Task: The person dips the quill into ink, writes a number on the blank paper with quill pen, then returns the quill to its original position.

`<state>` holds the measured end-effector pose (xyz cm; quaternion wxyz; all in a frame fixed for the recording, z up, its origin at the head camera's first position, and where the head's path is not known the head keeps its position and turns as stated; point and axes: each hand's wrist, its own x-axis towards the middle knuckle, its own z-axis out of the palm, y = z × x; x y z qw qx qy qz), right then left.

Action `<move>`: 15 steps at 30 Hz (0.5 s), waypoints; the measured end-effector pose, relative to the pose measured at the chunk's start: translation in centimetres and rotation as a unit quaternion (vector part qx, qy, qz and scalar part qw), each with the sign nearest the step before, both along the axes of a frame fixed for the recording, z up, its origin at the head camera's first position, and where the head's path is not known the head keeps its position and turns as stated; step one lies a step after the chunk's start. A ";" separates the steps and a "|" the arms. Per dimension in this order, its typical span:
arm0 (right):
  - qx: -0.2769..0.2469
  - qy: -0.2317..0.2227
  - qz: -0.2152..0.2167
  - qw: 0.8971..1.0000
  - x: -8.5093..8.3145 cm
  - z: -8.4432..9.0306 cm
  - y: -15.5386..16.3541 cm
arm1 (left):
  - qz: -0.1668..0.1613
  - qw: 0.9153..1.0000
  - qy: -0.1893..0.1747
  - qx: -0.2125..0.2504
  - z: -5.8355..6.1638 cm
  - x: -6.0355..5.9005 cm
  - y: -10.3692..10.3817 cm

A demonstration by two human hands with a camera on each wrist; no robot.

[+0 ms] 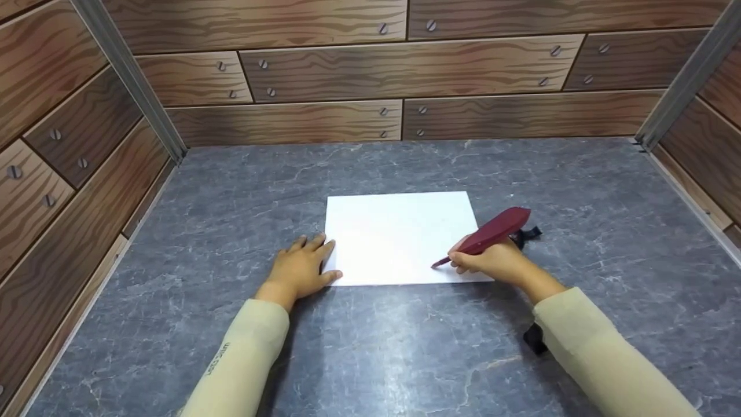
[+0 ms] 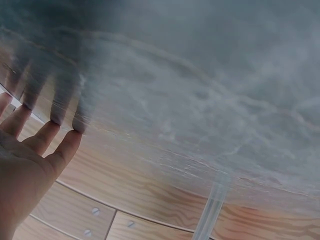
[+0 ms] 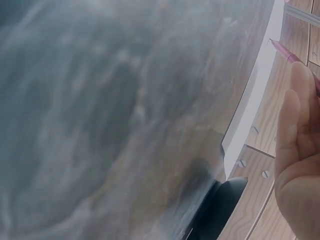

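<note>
I see my left hand point(image 2: 22, 165) flat, fingertips point(image 2: 75, 135) touching the grey marble tabletop point(image 2: 200, 85); wood-grain wall panels point(image 2: 140, 195) beyond.

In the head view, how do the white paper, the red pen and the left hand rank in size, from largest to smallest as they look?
1. Paper, clearly largest.
2 and 3. Pen and left hand look similar in extent; the pen is longer but thinner, so I cannot rank them.

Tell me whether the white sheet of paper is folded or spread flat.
Spread flat: the paper lies as one rectangle on the grey table, all four edges down, no crease visible, the left hand at its left edge.
</note>
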<state>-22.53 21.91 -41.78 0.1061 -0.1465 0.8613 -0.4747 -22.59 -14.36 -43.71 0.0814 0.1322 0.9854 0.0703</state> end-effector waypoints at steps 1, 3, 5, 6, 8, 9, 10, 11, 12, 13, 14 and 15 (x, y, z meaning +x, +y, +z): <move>-0.002 0.002 0.003 1.000 0.0 0.0 0.1 | 0.000 1.000 0.000 0.000 0.0 0.0 0.0; -0.003 0.006 0.007 1.000 0.0 0.0 0.3 | 0.000 1.000 -0.001 0.000 0.0 0.0 0.0; -0.007 0.007 0.009 1.000 0.1 0.1 0.5 | -0.001 1.000 -0.001 0.001 0.0 0.0 0.0; -0.010 0.007 0.010 1.000 0.2 0.1 0.6 | -0.002 1.000 -0.001 0.001 0.0 0.0 0.0; -0.013 0.006 0.007 1.000 0.3 0.1 0.9 | -0.003 1.000 0.000 0.001 0.0 0.0 0.0; -0.013 0.005 0.006 1.000 0.3 0.1 1.0 | -0.003 1.000 0.000 0.002 0.1 0.1 0.0; -0.012 0.004 0.004 1.000 0.3 0.2 1.1 | -0.002 1.000 -0.001 0.003 0.1 0.1 -0.1; -0.011 0.004 0.002 1.000 0.4 0.2 1.3 | -0.002 1.000 -0.001 0.004 0.1 0.1 -0.1; -0.008 0.004 -0.001 1.000 0.4 0.2 1.4 | -0.002 1.000 -0.002 0.005 0.1 0.1 -0.1; -0.004 0.003 -0.004 1.000 0.5 0.2 1.6 | -0.001 1.000 -0.003 0.005 0.1 0.1 -0.1; -0.002 0.002 -0.006 1.000 0.5 0.3 1.7 | -0.001 1.000 -0.004 0.006 0.1 0.1 -0.1; 0.000 0.002 -0.008 1.000 0.5 0.3 1.8 | -0.001 1.000 -0.004 0.006 0.1 0.1 -0.1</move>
